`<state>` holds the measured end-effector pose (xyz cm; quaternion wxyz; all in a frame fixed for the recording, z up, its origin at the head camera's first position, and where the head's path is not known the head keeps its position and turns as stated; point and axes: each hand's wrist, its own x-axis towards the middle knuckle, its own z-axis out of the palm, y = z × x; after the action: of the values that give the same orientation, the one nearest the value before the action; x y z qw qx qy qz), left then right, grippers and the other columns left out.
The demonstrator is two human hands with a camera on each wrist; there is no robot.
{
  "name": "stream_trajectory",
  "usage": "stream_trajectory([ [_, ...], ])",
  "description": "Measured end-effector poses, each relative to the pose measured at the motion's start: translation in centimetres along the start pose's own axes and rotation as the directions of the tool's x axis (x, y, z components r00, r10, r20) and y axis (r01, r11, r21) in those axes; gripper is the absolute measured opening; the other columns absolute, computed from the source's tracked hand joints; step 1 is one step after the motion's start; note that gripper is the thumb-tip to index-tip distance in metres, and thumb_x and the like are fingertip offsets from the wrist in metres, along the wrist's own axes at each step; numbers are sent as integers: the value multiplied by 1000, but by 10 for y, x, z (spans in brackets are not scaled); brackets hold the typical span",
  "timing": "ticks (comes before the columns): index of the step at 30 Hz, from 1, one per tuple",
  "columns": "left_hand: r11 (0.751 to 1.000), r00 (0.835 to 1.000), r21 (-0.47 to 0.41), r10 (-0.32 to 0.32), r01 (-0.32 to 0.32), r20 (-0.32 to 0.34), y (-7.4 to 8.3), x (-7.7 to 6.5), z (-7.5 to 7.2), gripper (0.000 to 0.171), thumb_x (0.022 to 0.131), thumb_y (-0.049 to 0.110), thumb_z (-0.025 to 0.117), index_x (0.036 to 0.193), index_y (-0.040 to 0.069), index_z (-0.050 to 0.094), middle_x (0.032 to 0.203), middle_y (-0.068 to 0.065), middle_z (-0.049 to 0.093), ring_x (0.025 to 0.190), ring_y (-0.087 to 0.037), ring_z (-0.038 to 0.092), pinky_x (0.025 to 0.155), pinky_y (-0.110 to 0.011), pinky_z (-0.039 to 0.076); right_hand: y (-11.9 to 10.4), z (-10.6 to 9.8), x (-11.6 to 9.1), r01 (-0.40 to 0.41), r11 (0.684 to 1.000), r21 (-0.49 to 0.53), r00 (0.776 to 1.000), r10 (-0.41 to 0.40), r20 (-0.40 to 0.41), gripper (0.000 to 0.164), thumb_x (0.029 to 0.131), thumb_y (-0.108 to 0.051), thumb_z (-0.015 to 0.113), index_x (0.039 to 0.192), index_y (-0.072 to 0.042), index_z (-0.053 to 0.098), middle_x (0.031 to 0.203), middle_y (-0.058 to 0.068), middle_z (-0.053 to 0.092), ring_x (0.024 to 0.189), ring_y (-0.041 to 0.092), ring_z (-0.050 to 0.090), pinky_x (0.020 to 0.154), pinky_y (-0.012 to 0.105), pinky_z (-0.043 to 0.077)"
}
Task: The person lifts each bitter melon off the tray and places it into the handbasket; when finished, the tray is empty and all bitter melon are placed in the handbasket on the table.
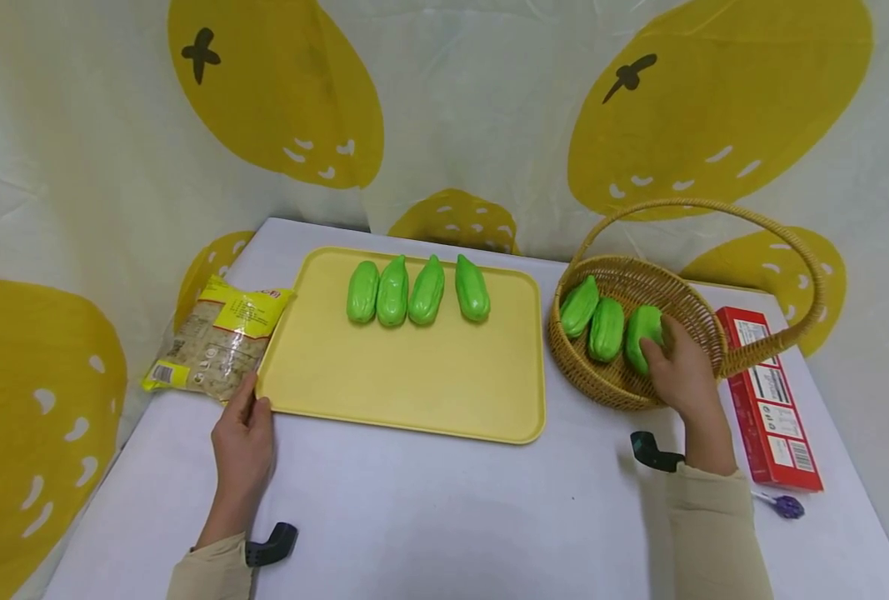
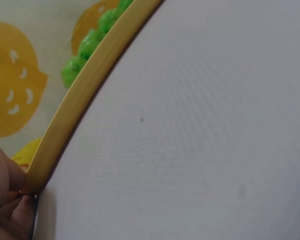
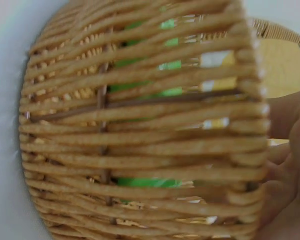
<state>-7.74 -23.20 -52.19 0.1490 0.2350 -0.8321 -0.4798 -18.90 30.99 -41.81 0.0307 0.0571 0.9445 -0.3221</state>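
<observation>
At its near left corner, the yellow tray [image 1: 399, 379] is pinched between the thumb and fingers of my left hand [image 1: 243, 446]. Several glossy green ribbed gourds [image 1: 425, 292] lie in a row along the tray's far side. Right of it stands a round wicker basket [image 1: 590, 387] with a tall handle, holding three similar gourds. My right hand [image 1: 682, 367] reaches over the basket's near right rim and grips the rightmost gourd [image 1: 641, 333], thumb on its near face. In the right wrist view, the basket wall [image 3: 140, 135] hides most of that grip.
A clear and yellow packet [image 1: 222, 342] lies against the tray's left side. Right of the basket is a red box [image 1: 774, 408], partly under the handle, with a purple-wrapped lollipop [image 1: 787, 506] near its front end. A patterned curtain [image 1: 459, 108] hangs behind the white-covered table [image 1: 451, 517].
</observation>
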Motion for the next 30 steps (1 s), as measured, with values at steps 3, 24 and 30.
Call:
stream_trajectory([
  [3, 1000, 1000, -2, -7, 7, 6, 1, -1, -1, 48, 100, 17, 43, 145, 28, 34, 151, 9, 34, 138, -8, 33, 111, -34, 39, -6, 1, -4, 43, 997, 69, 998, -40, -39, 67, 100, -40, 37, 153, -8, 11, 153, 26, 23, 137, 47, 28, 107, 66, 30],
  [24, 1000, 1000, 3, -9, 9, 14, 2, -1, -1, 47, 100, 19, 42, 146, 29, 32, 151, 11, 33, 138, -8, 33, 111, -34, 39, -69, 38, -23, 369, 904, 216, 926, -338, -169, 58, 98, -23, 50, 149, -14, 26, 152, 8, 32, 137, 25, 36, 102, 13, 40],
  [30, 1000, 1000, -3, -7, 7, 13, 0, -1, 0, 47, 100, 18, 42, 146, 29, 33, 151, 9, 34, 138, -8, 34, 111, -33, 39, -93, 46, -34, 418, 876, 241, 907, -385, -172, 55, 96, -12, 52, 146, 0, 31, 145, 24, 37, 130, 34, 43, 93, 1, 38],
])
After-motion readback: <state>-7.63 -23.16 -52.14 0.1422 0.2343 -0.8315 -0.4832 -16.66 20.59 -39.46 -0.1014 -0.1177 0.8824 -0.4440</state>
